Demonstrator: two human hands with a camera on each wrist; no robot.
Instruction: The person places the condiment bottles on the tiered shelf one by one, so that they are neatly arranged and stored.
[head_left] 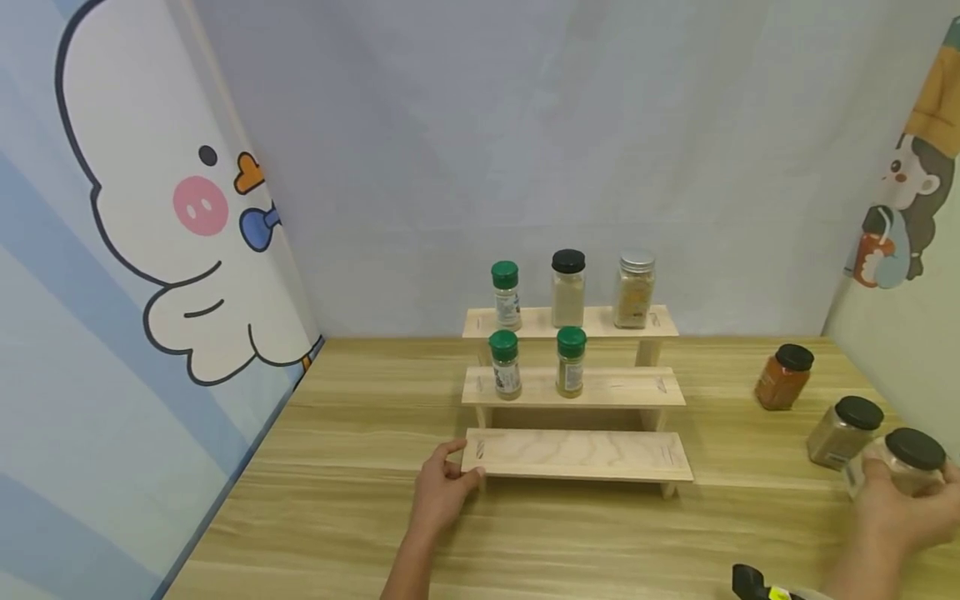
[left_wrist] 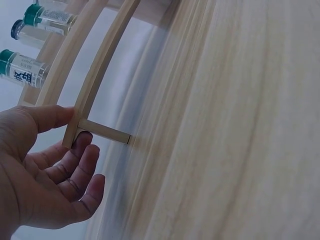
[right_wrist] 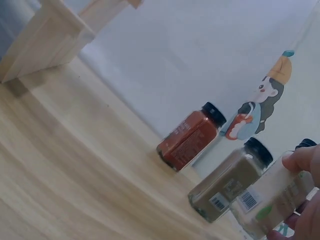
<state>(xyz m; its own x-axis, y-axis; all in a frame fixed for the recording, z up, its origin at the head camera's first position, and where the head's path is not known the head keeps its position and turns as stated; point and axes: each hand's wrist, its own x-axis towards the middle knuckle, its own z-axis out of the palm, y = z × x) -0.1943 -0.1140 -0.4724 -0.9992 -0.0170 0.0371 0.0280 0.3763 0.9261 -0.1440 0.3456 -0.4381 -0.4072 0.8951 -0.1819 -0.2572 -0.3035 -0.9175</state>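
A three-step wooden rack (head_left: pixel 573 454) stands mid-table. My left hand (head_left: pixel 442 487) grips the left end of its lowest step (left_wrist: pixel 80 117), thumb on top and fingers beneath. Three spice jars stand on the top step and two green-capped ones (head_left: pixel 504 363) on the middle step. At the right edge my right hand (head_left: pixel 900 508) holds a pale black-lidded jar (head_left: pixel 903 462) (right_wrist: pixel 277 200), thumb and fingers curled round it. Just behind stands an olive-brown black-lidded jar (head_left: pixel 843 432) (right_wrist: pixel 232 182), and further back a red-orange one (head_left: pixel 782 377) (right_wrist: pixel 190 137).
The wooden table (head_left: pixel 337 500) is boxed in by fabric walls with a cartoon duck on the left (head_left: pixel 165 217) and a cartoon girl on the right (head_left: pixel 907 200). A black object (head_left: pixel 753 582) shows at the bottom right edge.
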